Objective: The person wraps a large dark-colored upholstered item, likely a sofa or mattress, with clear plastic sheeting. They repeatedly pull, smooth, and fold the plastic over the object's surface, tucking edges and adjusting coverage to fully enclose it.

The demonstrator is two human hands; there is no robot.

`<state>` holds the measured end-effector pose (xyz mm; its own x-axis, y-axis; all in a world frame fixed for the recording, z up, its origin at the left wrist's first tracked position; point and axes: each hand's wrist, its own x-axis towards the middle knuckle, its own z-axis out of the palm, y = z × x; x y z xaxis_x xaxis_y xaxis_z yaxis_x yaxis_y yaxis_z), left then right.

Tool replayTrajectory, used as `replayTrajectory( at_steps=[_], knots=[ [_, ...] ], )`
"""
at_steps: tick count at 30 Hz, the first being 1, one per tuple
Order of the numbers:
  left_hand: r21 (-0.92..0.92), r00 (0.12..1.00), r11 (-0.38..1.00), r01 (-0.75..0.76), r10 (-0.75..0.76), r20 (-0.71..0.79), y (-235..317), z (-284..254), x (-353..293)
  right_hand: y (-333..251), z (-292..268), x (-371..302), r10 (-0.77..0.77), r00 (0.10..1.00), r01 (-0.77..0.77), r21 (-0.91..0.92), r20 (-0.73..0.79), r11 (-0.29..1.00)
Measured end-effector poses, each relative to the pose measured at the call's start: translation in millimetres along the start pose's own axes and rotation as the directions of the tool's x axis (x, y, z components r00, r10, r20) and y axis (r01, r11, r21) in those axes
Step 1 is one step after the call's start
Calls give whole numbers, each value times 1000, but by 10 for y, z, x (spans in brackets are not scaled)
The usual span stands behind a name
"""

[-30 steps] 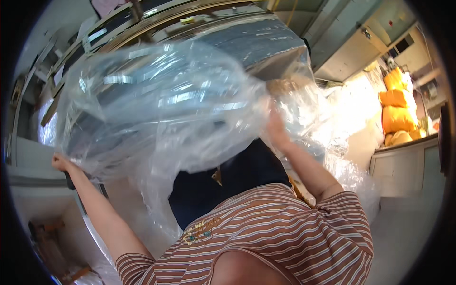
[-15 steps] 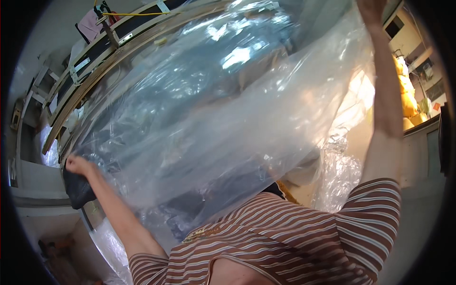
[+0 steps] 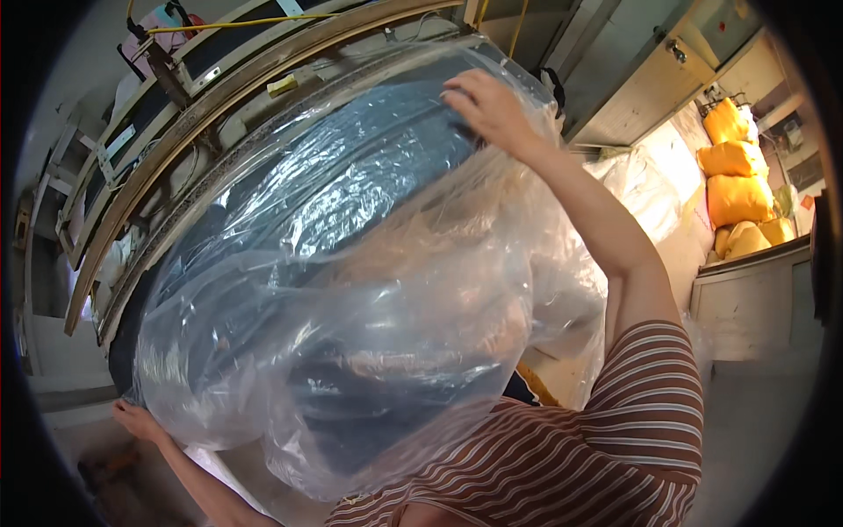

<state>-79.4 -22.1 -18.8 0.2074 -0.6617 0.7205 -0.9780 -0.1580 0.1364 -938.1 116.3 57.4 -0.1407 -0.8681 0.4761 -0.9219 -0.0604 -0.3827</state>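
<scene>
A large clear plastic sheet [image 3: 395,299] lies in loose folds over a dark blue-grey surface, bulging toward my body at the front. At the lower left, my left hand [image 3: 139,422] is closed on the sheet's edge beside a dark corner. My right hand [image 3: 493,110] is over the far right end of the sheet, fingers stretched out and slightly bent. I cannot tell whether its fingertips touch the plastic. Tan material [image 3: 439,220] shows dimly through the folds in the middle.
A long wooden rail [image 3: 167,167] runs along the far left side, with a yellow cord [image 3: 237,26] above it. Yellow bundles [image 3: 736,180] are stacked at the right. A cabinet with a door [image 3: 654,75] stands at the back right. More plastic [image 3: 650,184] lies beyond my right arm.
My right hand has come down and left from the upper right, and the raised sheet has dropped onto the surface. My left hand has moved lower, still at the sheet's edge.
</scene>
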Motion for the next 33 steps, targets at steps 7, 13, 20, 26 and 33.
replayTrajectory(
  at_steps=[7,13,20,26,33],
  knots=[
    [-57,997,996,66,-63,46,201,-19,8,-92,-40,488,-214,903,-39,-567,-373,822],
    [-90,984,983,162,-154,86,133,-14,-44,610,127,934,171,952,-198,-85,-252,977],
    [-586,858,661,469,-498,124,-687,-395,232,613,558,891,225,953,-229,-3,203,973],
    [-536,814,621,572,-509,280,-884,-1560,-23,395,554,821,150,966,-154,2,209,988],
    [-548,670,413,727,-602,434,-1389,-2250,-888,355,677,967,89,974,-104,63,210,993]
  ],
)
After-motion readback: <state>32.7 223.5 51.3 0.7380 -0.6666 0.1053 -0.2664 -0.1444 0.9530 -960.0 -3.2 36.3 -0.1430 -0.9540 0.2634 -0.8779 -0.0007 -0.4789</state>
